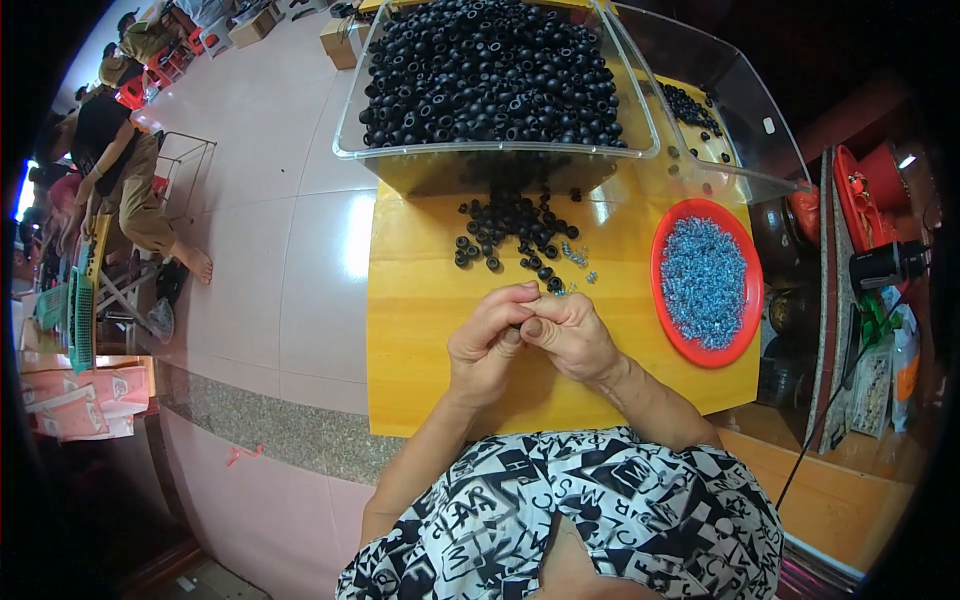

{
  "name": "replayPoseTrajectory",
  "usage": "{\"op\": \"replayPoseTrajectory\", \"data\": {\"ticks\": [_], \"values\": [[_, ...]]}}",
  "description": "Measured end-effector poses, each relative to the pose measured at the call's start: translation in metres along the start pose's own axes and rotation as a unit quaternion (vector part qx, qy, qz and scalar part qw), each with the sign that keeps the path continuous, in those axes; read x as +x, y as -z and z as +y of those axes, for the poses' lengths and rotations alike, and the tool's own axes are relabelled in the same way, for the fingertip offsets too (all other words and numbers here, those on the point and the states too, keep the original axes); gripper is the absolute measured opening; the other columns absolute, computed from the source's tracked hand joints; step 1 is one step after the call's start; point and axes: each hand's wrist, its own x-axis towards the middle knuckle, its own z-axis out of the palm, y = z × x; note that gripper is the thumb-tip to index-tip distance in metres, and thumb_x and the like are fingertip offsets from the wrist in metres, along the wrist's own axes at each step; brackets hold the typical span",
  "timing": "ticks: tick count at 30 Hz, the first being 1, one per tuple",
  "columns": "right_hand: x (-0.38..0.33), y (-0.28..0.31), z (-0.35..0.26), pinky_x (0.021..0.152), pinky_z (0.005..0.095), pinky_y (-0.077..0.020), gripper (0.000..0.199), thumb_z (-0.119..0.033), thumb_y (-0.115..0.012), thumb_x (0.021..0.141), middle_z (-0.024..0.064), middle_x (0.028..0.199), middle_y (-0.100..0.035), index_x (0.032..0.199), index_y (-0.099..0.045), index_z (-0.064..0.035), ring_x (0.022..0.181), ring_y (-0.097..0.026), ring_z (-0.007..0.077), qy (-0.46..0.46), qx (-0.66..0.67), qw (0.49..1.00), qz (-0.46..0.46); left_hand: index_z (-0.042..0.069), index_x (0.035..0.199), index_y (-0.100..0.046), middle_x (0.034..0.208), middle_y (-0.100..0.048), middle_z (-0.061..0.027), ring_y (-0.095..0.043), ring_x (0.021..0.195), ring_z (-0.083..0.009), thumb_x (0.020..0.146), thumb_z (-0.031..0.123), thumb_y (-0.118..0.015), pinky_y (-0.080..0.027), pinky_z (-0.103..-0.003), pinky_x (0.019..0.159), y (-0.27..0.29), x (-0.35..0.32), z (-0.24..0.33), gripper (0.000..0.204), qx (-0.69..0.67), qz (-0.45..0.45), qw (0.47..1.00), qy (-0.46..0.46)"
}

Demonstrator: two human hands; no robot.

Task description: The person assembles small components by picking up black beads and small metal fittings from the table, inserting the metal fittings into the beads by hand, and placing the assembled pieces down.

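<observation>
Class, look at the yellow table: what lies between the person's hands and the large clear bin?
In the head view, loose black pieces lie scattered there on the yellow table, with a few small pale-blue bits near the right hand.

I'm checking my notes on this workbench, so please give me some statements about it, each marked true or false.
1. The red dish holds small blue pieces. True.
2. The two hands are wide apart. False: the left hand and right hand come together at the fingers.
3. Loose black pieces lie on the yellow tabletop. True.
4. The large bin is empty. False: the clear bin is heaped with black pieces.
</observation>
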Motion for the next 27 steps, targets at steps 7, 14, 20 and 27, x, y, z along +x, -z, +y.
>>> {"op": "replayPoseTrajectory", "data": {"ticks": [7, 14, 20, 27], "values": [[0.002, 0.013, 0.0, 0.061, 0.0211, -0.0427, 0.028, -0.023, -0.047, 0.088, 0.0032, 0.078, -0.059, 0.094, -0.059, 0.0018, 0.068, -0.053, 0.0087, -0.126, 0.17, 0.977, 0.0, 0.0, 0.111, -0.051, 0.11, -0.051, -0.012, -0.051, 0.086, -0.0141, 0.086, 0.013, -0.05, -0.044, -0.025, 0.069, 0.0, -0.002, 0.005, 0.028, -0.168, 0.039, 0.979, 0.11], [0.003, 0.012, -0.003, 0.06, 0.0271, -0.0421, 0.03, -0.024, -0.045, 0.088, 0.0109, 0.081, -0.059, 0.096, -0.057, 0.0034, 0.067, -0.054, 0.0167, -0.159, 0.279, 0.947, -0.028, -0.001, 0.115, -0.048, 0.109, -0.053, -0.0123, -0.052, 0.091, -0.0179, 0.086, 0.013, -0.05, -0.043, -0.027, 0.072, 0.004, -0.005, 0.01, 0.032, -0.188, 0.126, 0.968, 0.111], [0.004, 0.023, -0.004, 0.059, 0.0245, -0.041, 0.031, -0.026, -0.047, 0.088, 0.0075, 0.079, -0.057, 0.096, -0.057, 0.0024, 0.067, -0.051, 0.0137, -0.139, 0.348, 0.927, -0.01, -0.003, 0.114, -0.047, 0.105, -0.054, -0.0145, -0.054, 0.093, -0.0238, 0.085, 0.013, -0.047, -0.043, -0.03, 0.075, 0.032, -0.015, 0.073, 0.033, -0.097, 0.217, 0.971, 0.003], [0.005, 0.023, -0.006, 0.058, 0.0249, -0.0366, 0.03, -0.026, -0.047, 0.087, 0.006, 0.077, -0.051, 0.097, -0.056, 0.0003, 0.066, -0.045, 0.014, -0.098, 0.408, 0.908, -0.023, -0.002, 0.102, -0.053, 0.089, -0.057, -0.0069, -0.053, 0.08, -0.0119, 0.086, 0.008, -0.046, -0.039, -0.023, 0.064, 0.156, -0.073, 0.084, 0.02, 0.228, 0.464, 0.856, -0.023]]}}
